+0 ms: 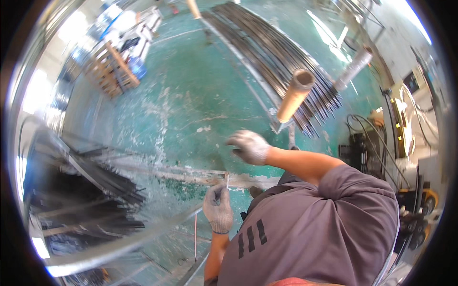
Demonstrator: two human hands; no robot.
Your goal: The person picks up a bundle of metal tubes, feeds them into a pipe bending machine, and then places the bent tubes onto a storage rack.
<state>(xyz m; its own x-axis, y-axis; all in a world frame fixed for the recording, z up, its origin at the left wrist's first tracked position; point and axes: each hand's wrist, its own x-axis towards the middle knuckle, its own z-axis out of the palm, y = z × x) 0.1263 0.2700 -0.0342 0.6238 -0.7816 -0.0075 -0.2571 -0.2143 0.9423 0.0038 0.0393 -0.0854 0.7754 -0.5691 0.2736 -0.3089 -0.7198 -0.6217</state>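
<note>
My left hand [218,209], in a grey knitted glove, is low in the middle of the view. Its thumb and forefinger close into a ring, and a small thin pale piece [227,179] stands up from their tips; its kind is too small to make out. Higher and to the right, my right hand [249,147] wears a similar pale glove. Its fingers are stretched out to the left, somewhat blurred, with nothing seen in them. It hovers over the green floor [191,114], apart from the left hand.
Long dark metal bars [267,43] lie on a rack at the far right, by an upright brown cardboard tube [296,95] and a wrapped roll [354,69]. A dark heap of bars [86,190] lies left, behind a curved pale rail [129,250]. A wooden pallet [110,71] stands far left.
</note>
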